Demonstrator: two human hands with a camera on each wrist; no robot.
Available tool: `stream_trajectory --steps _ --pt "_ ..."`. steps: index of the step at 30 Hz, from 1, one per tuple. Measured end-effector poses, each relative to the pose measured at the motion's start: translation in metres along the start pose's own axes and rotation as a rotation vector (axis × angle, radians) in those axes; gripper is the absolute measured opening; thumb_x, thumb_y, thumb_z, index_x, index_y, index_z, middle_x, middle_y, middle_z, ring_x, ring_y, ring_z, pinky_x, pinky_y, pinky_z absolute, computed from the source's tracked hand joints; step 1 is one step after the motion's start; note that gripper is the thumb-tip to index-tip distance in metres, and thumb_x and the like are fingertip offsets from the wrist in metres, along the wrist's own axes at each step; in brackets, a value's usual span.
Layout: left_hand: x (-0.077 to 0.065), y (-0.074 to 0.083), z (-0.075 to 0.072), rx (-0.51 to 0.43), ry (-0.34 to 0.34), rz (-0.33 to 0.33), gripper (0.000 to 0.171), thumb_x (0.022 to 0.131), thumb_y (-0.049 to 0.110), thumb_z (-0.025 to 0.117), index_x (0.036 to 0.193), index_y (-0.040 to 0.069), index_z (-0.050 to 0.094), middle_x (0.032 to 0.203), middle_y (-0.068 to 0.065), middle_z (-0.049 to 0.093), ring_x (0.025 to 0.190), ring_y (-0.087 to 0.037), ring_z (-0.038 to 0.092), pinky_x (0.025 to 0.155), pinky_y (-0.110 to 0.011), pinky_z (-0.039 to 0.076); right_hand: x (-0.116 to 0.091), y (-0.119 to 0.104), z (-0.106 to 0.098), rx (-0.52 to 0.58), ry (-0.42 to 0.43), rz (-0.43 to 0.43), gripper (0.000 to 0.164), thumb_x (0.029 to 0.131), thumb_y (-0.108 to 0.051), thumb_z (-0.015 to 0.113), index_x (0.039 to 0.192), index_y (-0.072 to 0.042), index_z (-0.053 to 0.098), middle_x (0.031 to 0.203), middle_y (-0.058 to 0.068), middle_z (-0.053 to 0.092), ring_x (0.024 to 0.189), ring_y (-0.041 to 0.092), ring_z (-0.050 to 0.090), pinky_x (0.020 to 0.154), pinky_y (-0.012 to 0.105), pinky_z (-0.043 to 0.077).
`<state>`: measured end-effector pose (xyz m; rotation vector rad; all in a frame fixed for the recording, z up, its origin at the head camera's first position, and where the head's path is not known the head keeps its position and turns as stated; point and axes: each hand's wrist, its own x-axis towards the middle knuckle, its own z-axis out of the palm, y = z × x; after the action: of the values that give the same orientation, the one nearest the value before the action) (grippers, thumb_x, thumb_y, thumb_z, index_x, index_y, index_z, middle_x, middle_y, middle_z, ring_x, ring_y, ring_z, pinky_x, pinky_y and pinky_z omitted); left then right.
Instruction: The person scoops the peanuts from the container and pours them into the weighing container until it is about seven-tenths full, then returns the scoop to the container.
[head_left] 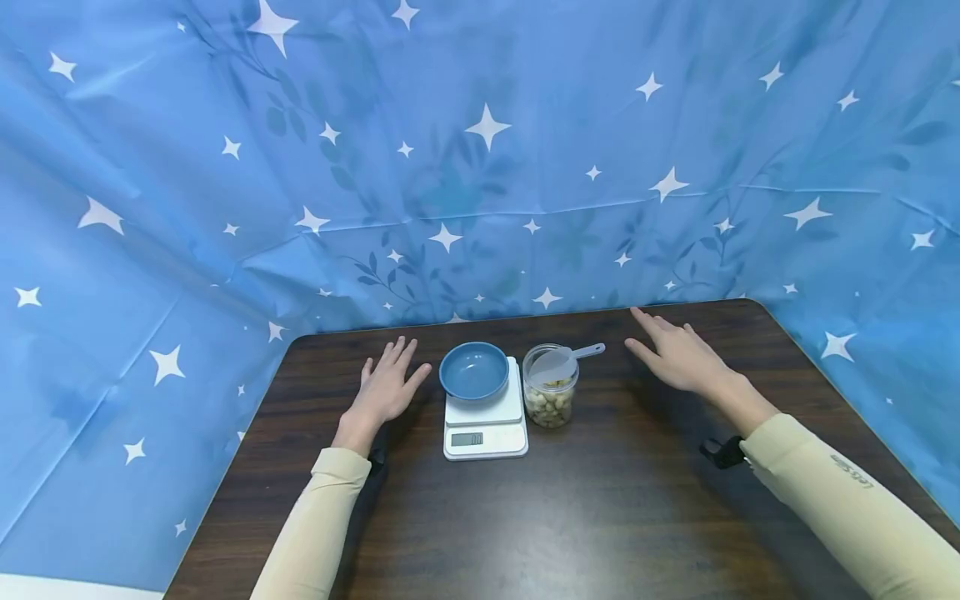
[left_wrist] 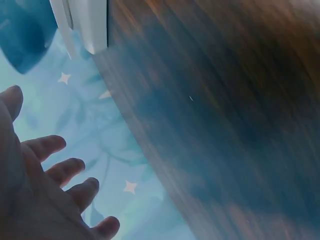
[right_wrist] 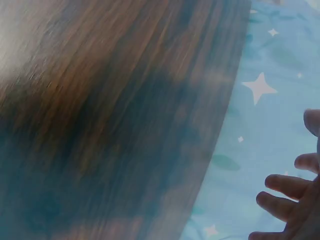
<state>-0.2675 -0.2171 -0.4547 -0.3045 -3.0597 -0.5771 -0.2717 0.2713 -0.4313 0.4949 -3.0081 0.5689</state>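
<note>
A blue bowl (head_left: 474, 372) sits on the white kitchen scale (head_left: 486, 442), whose small display is lit. Just right of the scale stands a clear jar (head_left: 550, 408) holding pale, nut-like pieces. Across the jar's mouth lies a light grey scoop (head_left: 557, 365), its handle pointing right. To the left of the bowl is my left hand (head_left: 382, 390), fingers spread and holding nothing; the left wrist view shows the same hand (left_wrist: 35, 185) beside the bowl's edge. My right hand (head_left: 678, 357) extends to the right of the scoop, fingers straight, with nothing in it.
The dark wooden table (head_left: 600, 517) has its far edge just beyond the bowl and jar. A blue curtain (head_left: 480, 183) with white stars hangs behind and at both sides. Black straps circle both wrists.
</note>
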Motion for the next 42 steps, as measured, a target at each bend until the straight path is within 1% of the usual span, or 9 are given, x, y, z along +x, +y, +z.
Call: stream_trajectory --steps 3,6,10,15,19,26,31,36,42 --pt "0.000 0.006 0.001 0.000 0.017 0.016 0.070 0.109 0.053 0.040 0.163 0.009 0.030 0.168 -0.015 0.022 0.155 -0.035 0.013 0.117 -0.067 0.010 0.001 -0.007 -0.002 0.019 0.055 -0.027 0.070 0.110 -0.044 0.045 0.159 0.003 0.030 0.146 0.035 0.047 0.128 0.051 0.052 0.103 0.068 0.037" --pt "0.001 0.012 0.002 -0.016 0.036 0.042 0.070 0.109 0.053 0.040 0.162 0.009 0.032 0.168 -0.014 0.023 0.155 -0.033 0.014 0.117 -0.066 0.011 0.001 -0.012 -0.002 0.046 0.121 -0.035 0.064 0.111 -0.043 0.044 0.156 0.002 0.037 0.134 0.031 0.060 0.086 0.040 0.070 0.079 0.058 0.052" --pt "0.002 0.021 0.005 -0.056 0.076 0.088 0.068 0.108 0.053 0.042 0.160 0.009 0.037 0.166 -0.013 0.029 0.154 -0.032 0.020 0.116 -0.065 0.014 0.001 -0.022 -0.001 0.077 0.261 -0.081 0.050 0.111 -0.037 0.045 0.145 -0.001 0.052 0.096 0.018 0.073 0.049 0.016 0.051 0.058 0.043 0.046" --pt "0.002 0.036 0.008 -0.118 0.110 0.149 0.066 0.108 0.052 0.043 0.157 0.008 0.042 0.164 -0.012 0.034 0.151 -0.033 0.028 0.114 -0.062 0.018 -0.003 -0.041 -0.003 0.094 0.394 -0.142 0.041 0.111 -0.035 0.045 0.136 -0.006 0.061 0.052 -0.006 0.046 0.043 0.013 0.041 0.052 0.039 0.041" --pt "-0.001 0.050 0.010 -0.162 0.136 0.186 0.063 0.107 0.051 0.047 0.155 0.009 0.046 0.161 -0.011 0.038 0.148 -0.029 0.034 0.113 -0.060 0.021 -0.006 -0.058 -0.004 0.085 0.389 -0.172 0.042 0.110 -0.038 0.048 0.136 -0.008 0.061 0.050 -0.009 0.046 0.039 0.011 0.039 0.049 0.038 0.041" --pt "-0.002 0.076 0.013 -0.197 0.145 0.273 0.067 0.104 0.052 0.054 0.154 0.008 0.046 0.157 -0.010 0.045 0.144 -0.024 0.040 0.111 -0.058 0.025 -0.010 -0.079 0.003 0.067 0.328 -0.172 0.048 0.104 -0.046 0.059 0.135 -0.009 0.061 0.090 0.008 0.077 0.044 0.006 0.052 0.049 0.038 0.047" --pt "-0.004 0.090 0.019 -0.210 0.111 0.307 0.070 0.101 0.053 0.059 0.155 0.011 0.044 0.157 -0.008 0.046 0.144 -0.022 0.041 0.111 -0.058 0.027 -0.013 -0.090 0.012 0.056 0.318 -0.142 0.052 0.102 -0.049 0.061 0.131 -0.006 0.063 0.059 -0.003 0.061 0.038 0.011 0.041 0.042 0.034 0.036" --pt "-0.004 0.103 0.024 -0.211 0.084 0.337 0.074 0.100 0.057 0.059 0.156 0.013 0.043 0.158 -0.006 0.044 0.145 -0.021 0.040 0.113 -0.059 0.025 -0.010 -0.094 0.016 0.087 0.359 -0.134 0.043 0.101 -0.044 0.064 0.119 -0.005 0.071 0.071 0.001 0.072 0.052 0.014 0.061 0.048 0.038 0.046" --pt "-0.004 0.116 0.024 -0.191 0.052 0.361 0.078 0.098 0.059 0.060 0.157 0.012 0.041 0.159 -0.006 0.043 0.145 -0.022 0.039 0.116 -0.060 0.022 -0.007 -0.098 0.017 0.151 0.389 -0.149 0.033 0.098 -0.039 0.070 0.100 -0.006 0.075 0.072 0.002 0.073 0.042 0.007 0.047 0.044 0.032 0.039"
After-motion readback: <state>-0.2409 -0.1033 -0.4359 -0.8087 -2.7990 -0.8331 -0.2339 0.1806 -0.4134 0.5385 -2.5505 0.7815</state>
